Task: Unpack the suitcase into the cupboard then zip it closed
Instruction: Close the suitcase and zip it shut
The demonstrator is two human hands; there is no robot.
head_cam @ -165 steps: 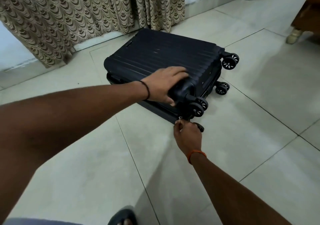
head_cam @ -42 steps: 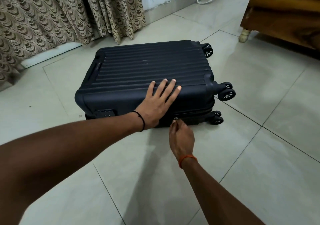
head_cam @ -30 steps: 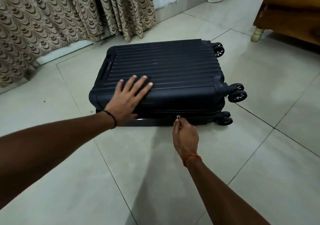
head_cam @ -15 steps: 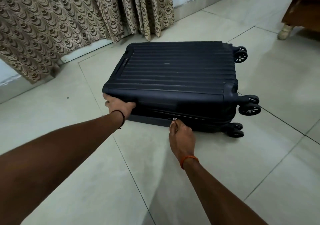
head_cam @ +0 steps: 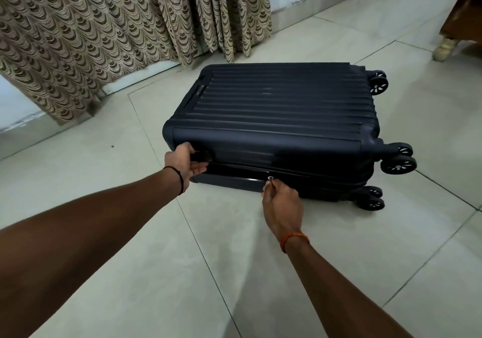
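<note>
The suitcase (head_cam: pixel 273 126) is lying flat on the tiled floor (head_cam: pixel 130 259) with its lid down, so the unpacking is looking finished as far as this view is showing; no clothes are lying out, and the cupboard is not appearing here. What is left seems to be the last stretch of zipping. The seam along the near side is gaping slightly between the two hands, from the corner at the left to the zip pull (head_cam: pixel 270 178), and beyond the pull toward the wheels (head_cam: pixel 396 160) it is looking closed, so I am judging the zip as running leftward with that short length still to go.

The left hand (head_cam: pixel 185 163) is gripping the near left corner of the case, its fingers curling round the edge of the upper shell and the thumb lying just under it, apparently pressing the two halves together. A dark band is sitting on that wrist.

To the right of it, the right hand (head_cam: pixel 281 202) is pinching the small metal pull between thumb and forefinger, the other fingers folding loosely beneath. It is touching the case only at the pull. An orange thread is circling this wrist.

Beyond both hands a patterned curtain (head_cam: pixel 104 37) is hanging to the floor, and a wooden furniture leg (head_cam: pixel 446 48) is standing far off to the right.
</note>
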